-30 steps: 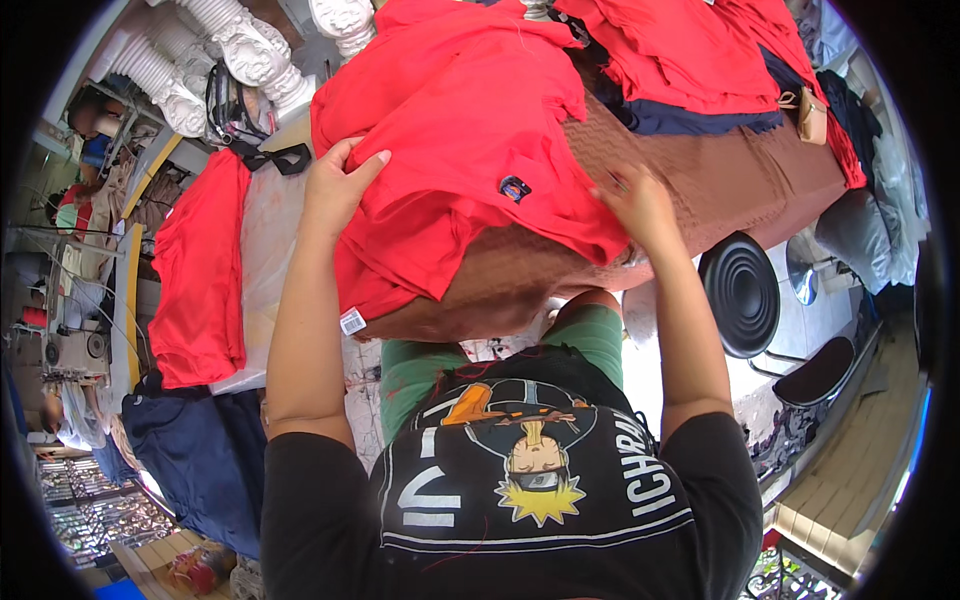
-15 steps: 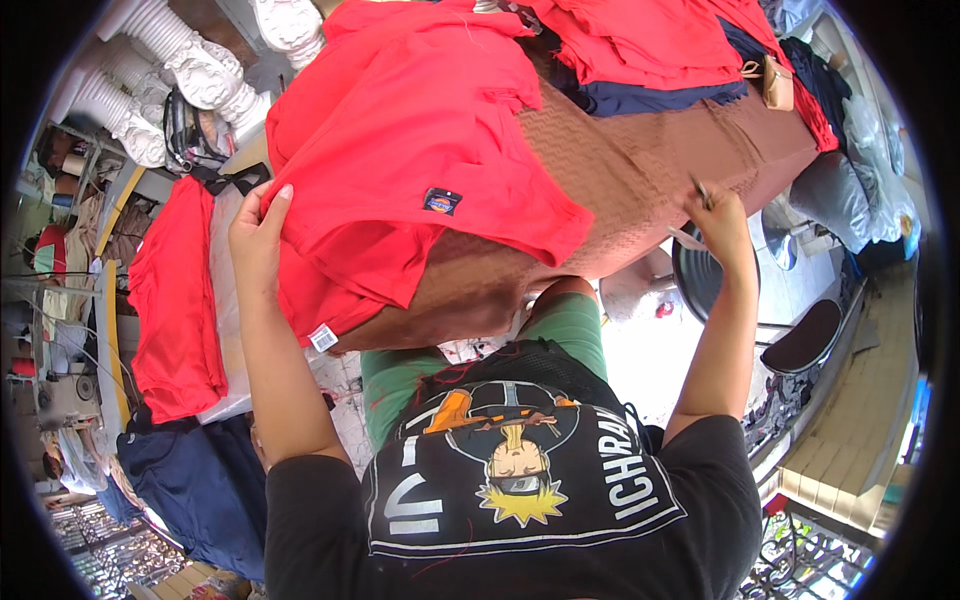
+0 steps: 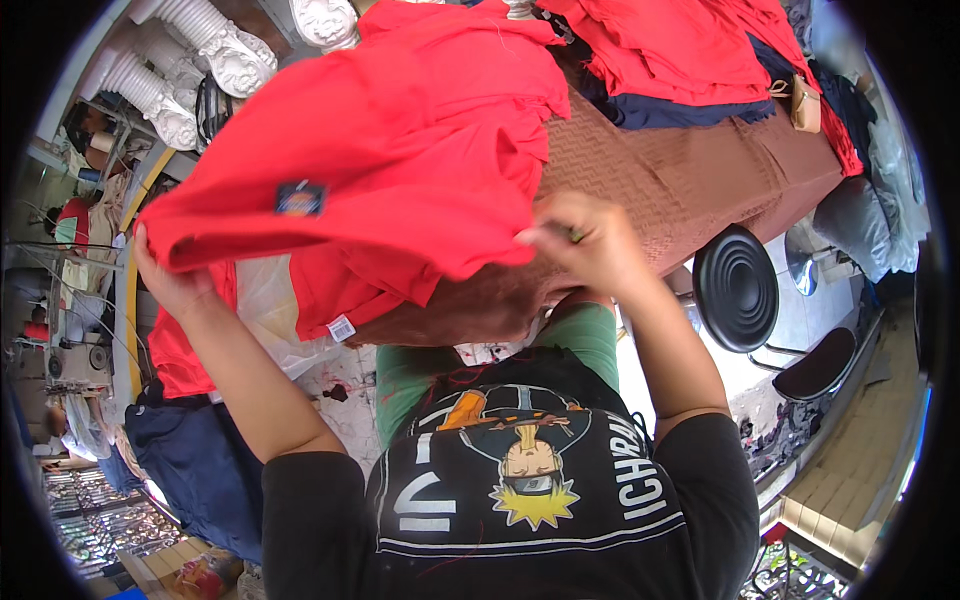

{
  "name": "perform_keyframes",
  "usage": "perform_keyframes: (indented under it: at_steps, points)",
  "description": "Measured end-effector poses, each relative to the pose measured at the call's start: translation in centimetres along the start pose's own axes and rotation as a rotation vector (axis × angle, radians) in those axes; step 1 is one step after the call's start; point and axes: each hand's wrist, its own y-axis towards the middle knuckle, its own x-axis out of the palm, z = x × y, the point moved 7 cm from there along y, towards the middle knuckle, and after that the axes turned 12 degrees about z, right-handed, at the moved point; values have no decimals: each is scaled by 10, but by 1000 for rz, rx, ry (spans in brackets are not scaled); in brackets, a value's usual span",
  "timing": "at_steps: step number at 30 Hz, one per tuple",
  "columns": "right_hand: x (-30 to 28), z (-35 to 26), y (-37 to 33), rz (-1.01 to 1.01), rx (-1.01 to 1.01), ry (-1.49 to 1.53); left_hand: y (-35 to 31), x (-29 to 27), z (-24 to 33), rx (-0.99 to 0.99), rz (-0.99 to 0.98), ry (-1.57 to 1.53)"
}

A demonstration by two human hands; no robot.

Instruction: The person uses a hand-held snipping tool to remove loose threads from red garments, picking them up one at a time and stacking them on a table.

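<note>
From where I sit, my left grip [image 3: 180, 285] is closed on the lower left edge of a red garment [image 3: 400, 160], holding that corner up and out so the cloth stretches in a slope across to the right. My right grip [image 3: 593, 240] is at the garment's right edge, fingers curled and thumb pointing at the cloth; it is blurred, and I cannot tell whether it pinches the fabric or only touches it. Something small and dark shows among those fingers (too smeared on my feed for me to name).

The garment lies partly on the brown-covered counter [image 3: 690, 185] in front of me, its near left side lifted off. A dark label [image 3: 300, 198] faces up near the raised edge, and a white tag [image 3: 341, 328] hangs low, just above the floor in my view. Under the lifted part I see clear plastic sheeting [image 3: 265, 295] and another red piece of cloth [image 3: 177, 355].

Farther out, red clothes [image 3: 660, 55] lie over navy cloth [image 3: 685, 110] at the counter's far right, with a small tan box [image 3: 805, 105] beside them. A round black stool [image 3: 735, 290] stands right of the counter, and ornate white columns [image 3: 225, 45] fill the far left.
</note>
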Motion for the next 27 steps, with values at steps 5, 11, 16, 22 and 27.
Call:
perform_keyframes:
  at_steps: [5,11,16,22,27]
  points:
    - [69,-19,-25,-199,-26,146,-1,-73,-38,-54,283,50]
    - [79,-24,-30,-377,136,270,13,-100,-45,-88,219,113]
    - [76,-35,-28,-514,45,265,39,-111,-50,315,141,973]
    - [-4,89,-11,43,472,-100,-112,40,-78,461,-485,843]
    - [25,102,-10,80,402,-373,-240,103,-136,755,-975,987]
